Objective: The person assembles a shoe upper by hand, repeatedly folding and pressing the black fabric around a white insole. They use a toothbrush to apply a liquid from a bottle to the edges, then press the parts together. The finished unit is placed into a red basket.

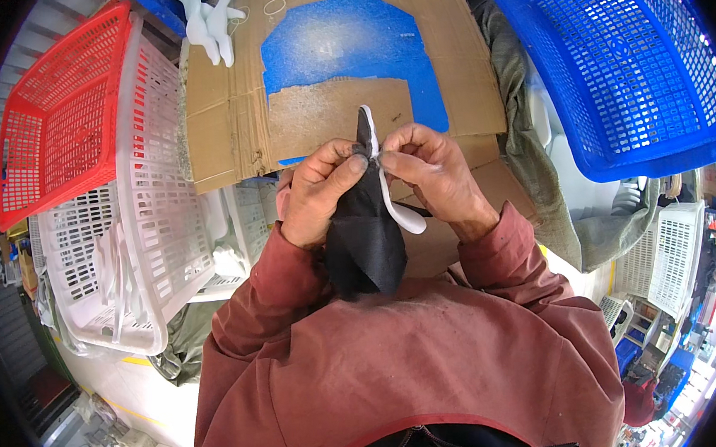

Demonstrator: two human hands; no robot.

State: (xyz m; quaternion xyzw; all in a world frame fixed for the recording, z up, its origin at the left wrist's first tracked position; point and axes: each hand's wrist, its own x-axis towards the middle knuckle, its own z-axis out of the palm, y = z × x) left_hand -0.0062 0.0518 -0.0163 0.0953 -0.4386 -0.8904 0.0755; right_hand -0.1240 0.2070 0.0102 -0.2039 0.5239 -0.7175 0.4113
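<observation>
In front of my chest, both hands meet over a black cloth piece that hangs down in a pouch-like shape. My left hand pinches the cloth's upper part between thumb and fingers. A slim, curved white plastic piece lies along the cloth's right side, its rounded end pointing down. With thumb and forefinger, my right hand grips the white piece close to my left thumb. Its narrow upper tip stands above my fingers beside the cloth's pointed top. The exact spot where cloth and plastic meet is covered by my fingertips.
Ahead lies a cardboard sheet with a worn blue sheet on it. Several white plastic pieces rest at its far left. A red basket and white basket stand left, a blue basket right.
</observation>
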